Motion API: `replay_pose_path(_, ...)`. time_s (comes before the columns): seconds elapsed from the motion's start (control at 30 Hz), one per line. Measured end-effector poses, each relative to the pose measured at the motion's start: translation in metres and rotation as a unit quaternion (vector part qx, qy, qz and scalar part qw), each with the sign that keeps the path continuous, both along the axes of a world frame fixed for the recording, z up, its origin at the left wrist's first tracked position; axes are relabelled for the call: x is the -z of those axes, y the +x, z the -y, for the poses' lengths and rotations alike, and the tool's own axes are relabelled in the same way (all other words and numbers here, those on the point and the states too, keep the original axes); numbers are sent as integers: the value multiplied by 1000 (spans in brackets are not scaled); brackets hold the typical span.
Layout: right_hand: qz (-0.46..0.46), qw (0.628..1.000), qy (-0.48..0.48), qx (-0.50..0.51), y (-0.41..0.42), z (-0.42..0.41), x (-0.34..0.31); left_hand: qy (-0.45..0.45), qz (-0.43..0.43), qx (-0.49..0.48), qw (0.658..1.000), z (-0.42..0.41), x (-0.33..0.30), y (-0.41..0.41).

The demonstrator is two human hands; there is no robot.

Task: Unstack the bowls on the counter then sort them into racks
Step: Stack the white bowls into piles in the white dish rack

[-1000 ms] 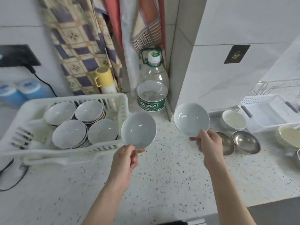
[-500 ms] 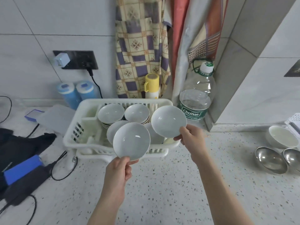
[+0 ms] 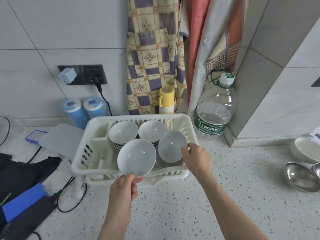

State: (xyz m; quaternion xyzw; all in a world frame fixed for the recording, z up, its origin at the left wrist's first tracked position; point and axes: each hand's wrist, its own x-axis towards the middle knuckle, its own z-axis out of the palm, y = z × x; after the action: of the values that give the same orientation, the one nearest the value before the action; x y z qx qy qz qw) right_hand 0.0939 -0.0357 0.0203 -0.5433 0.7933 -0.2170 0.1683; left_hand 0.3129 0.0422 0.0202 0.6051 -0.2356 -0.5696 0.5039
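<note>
My left hand [image 3: 123,187] pinches the near rim of a pale grey bowl [image 3: 136,157], tilted toward me over the front edge of the white plastic rack [image 3: 81,156]. My right hand [image 3: 196,157] grips the right rim of a second grey bowl [image 3: 170,148], held low over the rack's right side, above a bowl lying there. Two stacks of white bowls [image 3: 123,132] [image 3: 152,129] stand at the back of the rack. On the counter at the far right sit a white bowl [image 3: 307,151] and steel bowls [image 3: 298,175].
A large water bottle [image 3: 213,115] stands right of the rack, a yellow flask [image 3: 166,99] behind it, two blue canisters [image 3: 83,110] at the back left. Cables, a dark bag [image 3: 24,172] and a blue object [image 3: 22,200] lie on the left. A wall pillar [image 3: 270,84] juts out at right.
The view has swung left from the steel bowls to the rack. Both hands have carried their bowls left and forward; the right bowl has dropped down into the rack's right side.
</note>
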Motion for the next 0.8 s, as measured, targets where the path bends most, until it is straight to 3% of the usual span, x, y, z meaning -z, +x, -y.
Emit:
replay_pose_path(0.37, -142, 989, 45, -14, 6, 3, 12, 5, -23, 14, 1000, 17, 7, -2)
replay_pose_path(0.8, -155, 971, 160, -80, -4, 10, 0, 20, -35, 26, 999, 20, 14, -5)
